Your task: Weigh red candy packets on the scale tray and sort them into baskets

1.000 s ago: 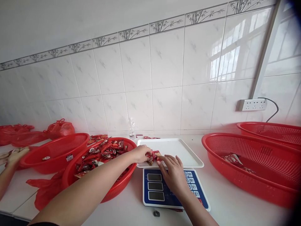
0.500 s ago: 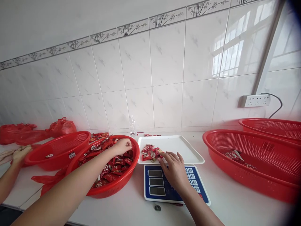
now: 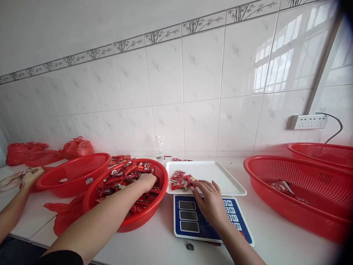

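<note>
My left hand [image 3: 147,181] is down in a round red basket [image 3: 162,180] full of red-wrapped candies [image 3: 121,180], its fingers curled into the pile. What it grips is hidden. My right hand [image 3: 210,197] lies over the front edge of a white tray [image 3: 220,176] on a blue electronic scale [image 3: 190,221], fingers stretched out and touching a small heap of candy packets [image 3: 180,179] on the tray.
An empty red basket [image 3: 74,171] sits left of the full one. Two large oval red baskets [image 3: 292,195] [image 3: 322,152] stand at the right, the nearer with a few packets. Red plastic bags [image 3: 75,147] lie at far left, where another person's hand [image 3: 30,176] works. A wall socket [image 3: 309,121] is at right.
My left hand left the tray, swung left over the full basket and sank into the candies. The packets stayed on the tray; my right hand barely shifted.
</note>
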### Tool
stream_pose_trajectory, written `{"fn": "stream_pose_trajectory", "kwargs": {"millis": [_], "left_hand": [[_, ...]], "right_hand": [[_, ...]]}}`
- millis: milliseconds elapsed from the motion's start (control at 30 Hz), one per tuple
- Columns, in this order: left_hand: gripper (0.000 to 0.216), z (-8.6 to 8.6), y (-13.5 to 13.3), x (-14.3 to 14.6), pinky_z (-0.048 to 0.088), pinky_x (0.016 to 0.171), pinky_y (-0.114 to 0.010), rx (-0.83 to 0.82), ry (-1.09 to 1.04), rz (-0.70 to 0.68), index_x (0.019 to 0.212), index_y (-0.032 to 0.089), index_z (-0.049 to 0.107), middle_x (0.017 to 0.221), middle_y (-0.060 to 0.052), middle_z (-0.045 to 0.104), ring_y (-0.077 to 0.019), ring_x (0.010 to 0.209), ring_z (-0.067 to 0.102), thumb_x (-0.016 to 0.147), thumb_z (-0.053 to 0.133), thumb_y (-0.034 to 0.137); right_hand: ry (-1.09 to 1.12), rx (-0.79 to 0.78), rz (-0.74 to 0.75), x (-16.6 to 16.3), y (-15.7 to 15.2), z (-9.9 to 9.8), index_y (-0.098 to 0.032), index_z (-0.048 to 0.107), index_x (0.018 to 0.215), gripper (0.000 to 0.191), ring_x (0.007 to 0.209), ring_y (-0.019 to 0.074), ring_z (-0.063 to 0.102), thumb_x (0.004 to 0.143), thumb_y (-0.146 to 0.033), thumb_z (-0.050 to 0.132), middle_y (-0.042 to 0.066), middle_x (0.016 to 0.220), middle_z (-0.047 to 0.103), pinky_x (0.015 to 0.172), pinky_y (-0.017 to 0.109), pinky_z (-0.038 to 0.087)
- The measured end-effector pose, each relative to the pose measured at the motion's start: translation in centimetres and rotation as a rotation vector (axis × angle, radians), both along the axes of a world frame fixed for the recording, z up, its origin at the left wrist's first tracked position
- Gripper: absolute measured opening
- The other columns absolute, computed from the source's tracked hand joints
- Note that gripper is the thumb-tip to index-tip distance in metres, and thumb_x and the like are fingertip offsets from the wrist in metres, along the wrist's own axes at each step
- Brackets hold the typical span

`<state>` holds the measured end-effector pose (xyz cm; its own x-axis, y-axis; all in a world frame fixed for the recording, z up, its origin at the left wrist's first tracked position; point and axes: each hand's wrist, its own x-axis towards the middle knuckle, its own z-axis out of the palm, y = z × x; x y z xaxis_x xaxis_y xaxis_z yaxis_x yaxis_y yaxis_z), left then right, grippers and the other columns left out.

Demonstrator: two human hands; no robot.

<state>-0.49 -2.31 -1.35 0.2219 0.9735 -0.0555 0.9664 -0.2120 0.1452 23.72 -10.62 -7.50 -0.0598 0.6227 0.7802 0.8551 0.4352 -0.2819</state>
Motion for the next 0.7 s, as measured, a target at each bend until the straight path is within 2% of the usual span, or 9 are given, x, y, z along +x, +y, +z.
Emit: {"fn": "stream_pose_trajectory", "kwargs": {"millis": [100, 200, 333, 433, 500, 600, 700], "left_hand": [[0.007, 1.1, -0.3, -0.2, 0.042, 0.07, -0.032, 0.051, -0.013, 0.006, 0.065, 0.017, 0.063, 0.08, -0.012, 0.068, -0.0286, 0.081, 0.063, 0.066, 0.057, 0.013], [0.008, 2.8, -0.4, -1.0, 0.041, 0.065, -0.029, 0.072, -0.051, -0.008, 0.059, 0.019, 0.057, 0.071, -0.006, 0.065, -0.0243, 0.072, 0.061, 0.065, 0.058, 0.014], [0.01, 5.1, -0.4, -1.7, 0.037, 0.055, -0.023, 0.096, -0.166, 0.002, 0.06, 0.019, 0.053, 0.061, 0.001, 0.059, -0.0159, 0.06, 0.055, 0.069, 0.055, 0.017], [0.01, 6.0, -0.4, -1.1, 0.036, 0.052, -0.021, 0.148, -0.266, 0.02, 0.065, 0.018, 0.053, 0.061, 0.002, 0.057, -0.0132, 0.058, 0.053, 0.074, 0.049, 0.018], [0.009, 6.0, -0.4, -0.1, 0.036, 0.052, -0.02, 0.196, -0.344, 0.028, 0.07, 0.018, 0.053, 0.064, 0.003, 0.058, -0.0124, 0.058, 0.053, 0.077, 0.047, 0.019], [0.008, 5.0, -0.4, 2.1, 0.036, 0.052, -0.021, 0.252, -0.463, -0.003, 0.072, 0.018, 0.053, 0.064, 0.003, 0.058, -0.0124, 0.058, 0.053, 0.078, 0.05, 0.022], [0.011, 3.3, -0.5, 4.5, 0.036, 0.053, -0.022, 0.219, -0.504, -0.144, 0.07, 0.018, 0.055, 0.064, 0.003, 0.057, -0.0131, 0.059, 0.053, 0.077, 0.055, 0.028]], "right_hand": [[0.014, -0.013, 0.015, 0.0, 0.0, 0.1, -0.024, 0.063, 0.098, 0.027, 0.097, 0.0225, 0.061, 0.093, -0.036, 0.039, 0.006, 0.096, 0.071, 0.096, 0.051, 0.032], [0.037, -0.03, 0.036, 0.0, -0.1, 0.1, -0.024, 0.062, 0.097, 0.026, 0.096, 0.0222, 0.062, 0.093, -0.036, 0.039, 0.005, 0.096, 0.07, 0.097, 0.051, 0.031], [0.061, -0.045, 0.055, -0.1, -0.1, 0.2, -0.024, 0.062, 0.097, 0.025, 0.096, 0.0219, 0.062, 0.092, -0.035, 0.04, 0.005, 0.096, 0.07, 0.097, 0.051, 0.032], [0.069, -0.044, 0.055, -0.1, -0.1, 0.3, -0.024, 0.063, 0.097, 0.025, 0.096, 0.0219, 0.062, 0.092, -0.035, 0.04, 0.005, 0.096, 0.07, 0.097, 0.051, 0.033], [0.072, -0.043, 0.059, -0.1, -0.2, 0.4, -0.024, 0.063, 0.096, 0.026, 0.096, 0.0223, 0.062, 0.092, -0.034, 0.04, 0.005, 0.096, 0.071, 0.097, 0.051, 0.033], [0.081, -0.047, 0.071, -0.1, -0.2, 0.5, -0.024, 0.063, 0.096, 0.026, 0.096, 0.0222, 0.062, 0.092, -0.034, 0.039, 0.005, 0.096, 0.071, 0.096, 0.051, 0.033], [0.095, -0.029, 0.075, 0.0, -0.2, 0.6, -0.024, 0.063, 0.095, 0.026, 0.094, 0.0218, 0.062, 0.092, -0.035, 0.04, 0.005, 0.096, 0.071, 0.095, 0.05, 0.034]]}}
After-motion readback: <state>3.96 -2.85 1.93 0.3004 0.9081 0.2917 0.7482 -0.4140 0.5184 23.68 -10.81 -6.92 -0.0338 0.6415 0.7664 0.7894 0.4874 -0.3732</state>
